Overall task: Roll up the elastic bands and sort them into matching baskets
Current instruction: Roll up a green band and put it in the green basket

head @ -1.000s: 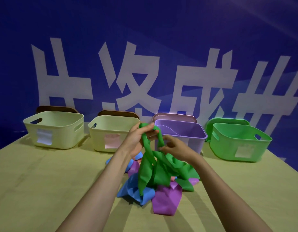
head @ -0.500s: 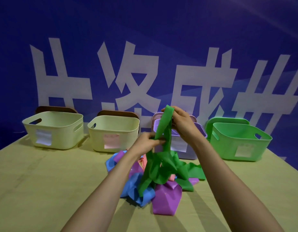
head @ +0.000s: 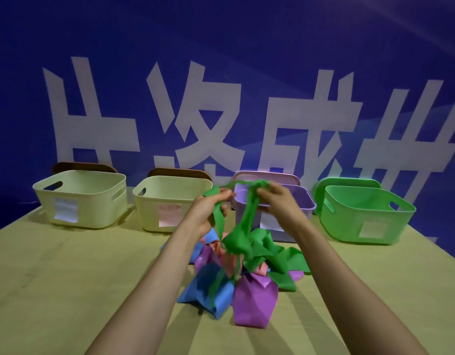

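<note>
**Q:** What does the head camera show?

**A:** Two bare forearms reach forward over a pale yellow-green table [head: 54, 278]. The left hand [head: 208, 210] and the right hand [head: 278, 202] are raised side by side with a short gap between them. Each pinches the same long green elastic band [head: 237, 240]. Both hands are slightly blurred.

**Q:** How does that band lie?

**A:** A thin stretch runs taut between the two hands. The rest hangs in loose loops onto a heap on the table, just in front of the baskets.

**Q:** What is in the heap?

**A:** A flat blue elastic band [head: 200, 288], a purple elastic band [head: 254, 301] and a pink elastic band [head: 225, 254] partly under the green.

**Q:** And the baskets?

**A:** Four plastic baskets with handle slots stand in a row at the far edge. There is a cream basket [head: 93, 211] at far left and a second cream basket [head: 147, 213] beside it. A lilac basket [head: 305, 203] sits behind the hands and a green basket [head: 344, 221] at right. Each has a pale label on its front. Behind them hangs a blue backdrop [head: 221, 60] with large white characters.
</note>
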Demonstrator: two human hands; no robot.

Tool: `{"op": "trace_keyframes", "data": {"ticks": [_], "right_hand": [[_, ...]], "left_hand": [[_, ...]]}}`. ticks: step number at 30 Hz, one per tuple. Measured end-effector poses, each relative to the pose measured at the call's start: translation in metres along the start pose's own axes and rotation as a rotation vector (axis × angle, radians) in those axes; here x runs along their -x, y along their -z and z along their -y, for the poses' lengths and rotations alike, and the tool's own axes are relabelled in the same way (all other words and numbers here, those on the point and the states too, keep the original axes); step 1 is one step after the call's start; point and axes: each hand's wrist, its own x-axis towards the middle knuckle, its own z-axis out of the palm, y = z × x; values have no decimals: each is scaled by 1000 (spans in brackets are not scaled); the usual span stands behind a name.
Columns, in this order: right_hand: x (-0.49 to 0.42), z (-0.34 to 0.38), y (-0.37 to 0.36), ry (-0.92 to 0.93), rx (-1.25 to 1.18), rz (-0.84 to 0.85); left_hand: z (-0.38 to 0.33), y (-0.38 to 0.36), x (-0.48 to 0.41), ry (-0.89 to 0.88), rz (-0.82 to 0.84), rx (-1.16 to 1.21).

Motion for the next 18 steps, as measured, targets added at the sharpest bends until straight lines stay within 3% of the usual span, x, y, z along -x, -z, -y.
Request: {"op": "trace_keyframes", "data": {"ticks": [2,4,6,8,10,14,15,18], "right_hand": [[-10,9,7,65,-50,-219],[-17,11,14,129,142,-266],[-19,11,17,227,470,-256],[-24,4,18,282,674,-261],[-29,-1,19,218,735,-255],[-24,-5,19,142,656,-257],[-22,-5,18,142,587,-246],[-18,-2,18,103,402,-191]], "left_hand": [[7,17,-4,-4,-57,-378],[14,33,-7,77,-5,-660],[20,36,-4,168,102,-687],[25,34,-7,116,105,-719],[26,30,-3,42,68,-741],[35,27,11,160,303,-911],[41,25,11,120,261,-909],[47,18,3,-91,-203,-744]]}}
